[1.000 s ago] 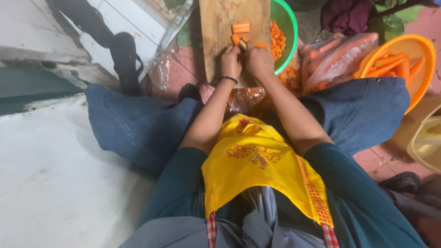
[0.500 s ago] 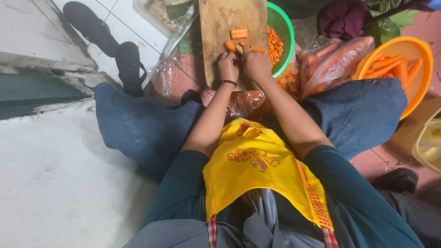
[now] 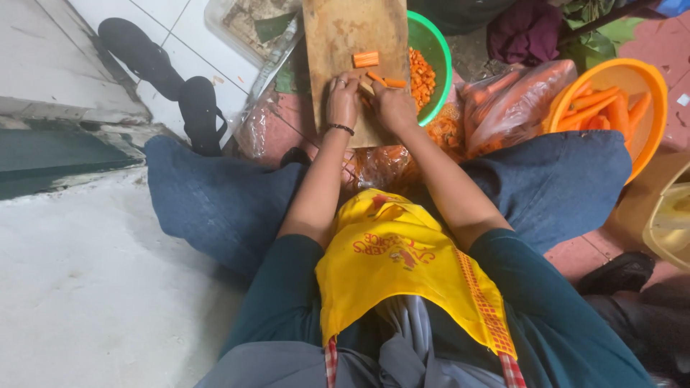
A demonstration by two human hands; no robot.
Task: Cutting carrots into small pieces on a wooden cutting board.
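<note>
Left hand (image 3: pixel 343 100) curled, pressing carrot sticks (image 3: pixel 379 79) on cutting board (image 3: pixel 345 36). Right hand (image 3: pixel 392 106) closed on knife handle, blade hidden. Since a second ago both hands sit nearer board's close edge; cut chunk (image 3: pixel 366 59) left behind mid-board — slicing advances. Green bowl (image 3: pixel 438 43) right of board holds diced pieces.

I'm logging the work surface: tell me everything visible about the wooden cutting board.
The cutting board is a pale brown wooden rectangle, worn and stained, lying flat lengthwise away from the person. Carrot pieces lie on it. The left hand and right hand rest at its near end. A green bowl sits against its right edge.
</note>
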